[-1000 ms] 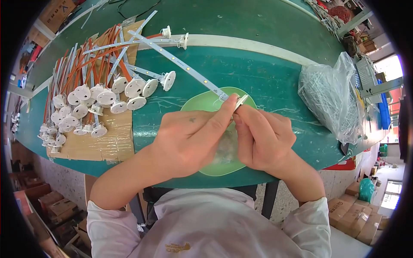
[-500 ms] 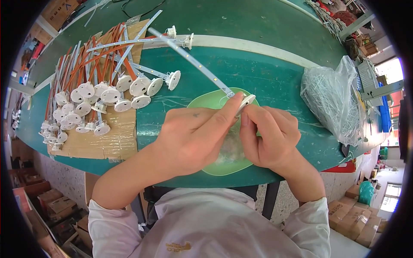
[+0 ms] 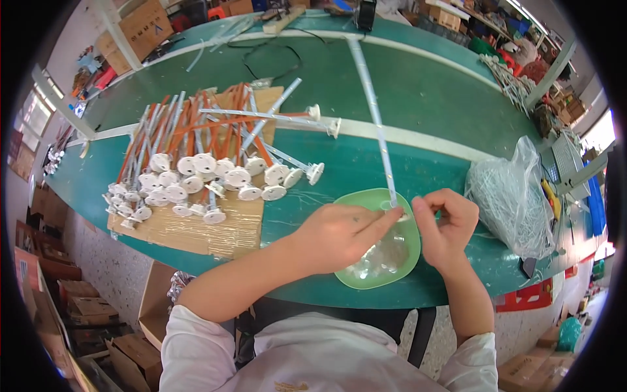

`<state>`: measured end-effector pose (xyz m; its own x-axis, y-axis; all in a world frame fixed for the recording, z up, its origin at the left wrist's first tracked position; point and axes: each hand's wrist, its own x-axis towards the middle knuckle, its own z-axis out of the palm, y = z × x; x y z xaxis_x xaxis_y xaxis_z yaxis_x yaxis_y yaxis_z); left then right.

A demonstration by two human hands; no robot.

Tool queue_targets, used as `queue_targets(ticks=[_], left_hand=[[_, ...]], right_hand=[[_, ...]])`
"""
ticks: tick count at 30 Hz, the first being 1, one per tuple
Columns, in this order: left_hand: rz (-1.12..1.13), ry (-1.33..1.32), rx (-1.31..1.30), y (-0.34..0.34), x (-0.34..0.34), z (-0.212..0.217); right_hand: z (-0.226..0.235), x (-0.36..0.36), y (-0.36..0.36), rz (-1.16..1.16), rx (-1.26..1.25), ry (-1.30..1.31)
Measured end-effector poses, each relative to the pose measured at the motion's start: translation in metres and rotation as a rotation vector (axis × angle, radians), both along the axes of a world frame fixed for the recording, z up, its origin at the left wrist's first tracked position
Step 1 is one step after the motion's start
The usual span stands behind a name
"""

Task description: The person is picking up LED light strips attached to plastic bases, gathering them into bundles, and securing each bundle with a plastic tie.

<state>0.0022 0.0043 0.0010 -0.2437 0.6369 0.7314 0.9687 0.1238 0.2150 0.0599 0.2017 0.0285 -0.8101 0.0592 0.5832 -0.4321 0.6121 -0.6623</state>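
One long, narrow, pale LED strip (image 3: 375,115)

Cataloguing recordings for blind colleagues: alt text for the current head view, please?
A person's left hand holds a long strip by its white end over a green bowl; the right hand is curled close by. Strips with round white ends lie on cardboard at left, and a filled clear bag sits at right on the table.

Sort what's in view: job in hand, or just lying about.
Job, apparently:
LED strip in the left hand
green bowl
similar strips with white discs, on cardboard

Lying about, seemingly:
red crate
brown box, upper left
plastic bag, role unclear
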Motion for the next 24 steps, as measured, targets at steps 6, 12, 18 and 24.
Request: queue_targets(ticks=[6, 12, 18, 24], left_hand=[[-0.002, 0.214, 0.05, 0.003, 0.0, 0.003], [0.157, 0.216, -0.109, -0.012, 0.004, 0.021], [0.404, 0.124, 0.0, -0.068, 0.028, 0.062], [0.725, -0.011, 0.304, -0.151, 0.031, -0.003]], right_hand=[[0.01, -0.021, -0.006, -0.082, -0.172, -0.181], [0.04, -0.052, -0.026, 0.327, -0.443, -0.426], [0.058, -0.136, -0.078, 0.066, 0.258, -0.173], [0.056, -0.188, -0.161, -0.077, 0.723, -0.634]])
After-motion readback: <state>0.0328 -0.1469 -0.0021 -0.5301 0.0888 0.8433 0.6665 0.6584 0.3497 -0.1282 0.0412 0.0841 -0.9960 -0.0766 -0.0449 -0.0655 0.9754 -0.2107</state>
